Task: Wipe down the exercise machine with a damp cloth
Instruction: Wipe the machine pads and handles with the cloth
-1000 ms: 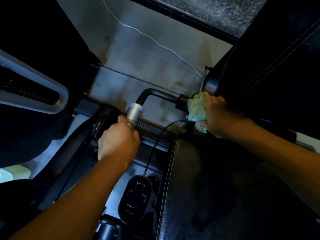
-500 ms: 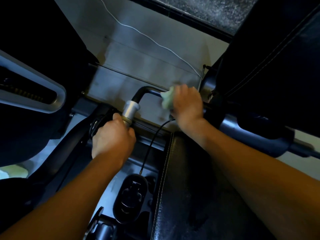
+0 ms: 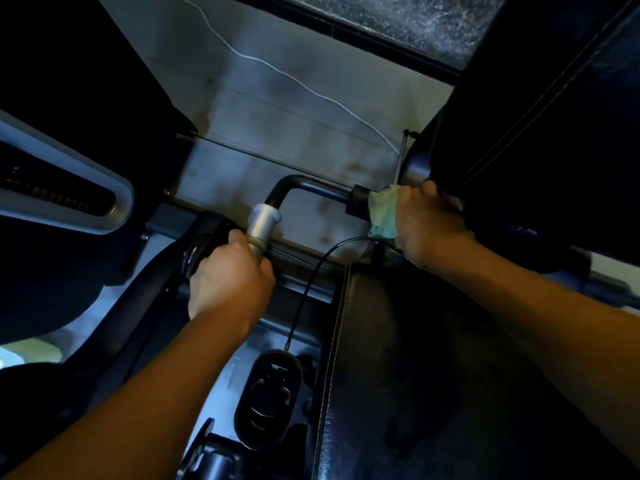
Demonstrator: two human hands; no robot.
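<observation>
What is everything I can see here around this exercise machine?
cloth: one, pale green, bunched against the bar's right end
bent bar: one, black, centre
silver collar: one, on the bar's lower end
black cable: one, curving below the bar
white cord: one, across the pale floor
padded seat: one, black, lower right
left hand: grips the handle below the collar
right hand: holds the cloth

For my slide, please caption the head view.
Right hand wipes the bent black bar with a green cloth; left hand grips its handle.
</observation>
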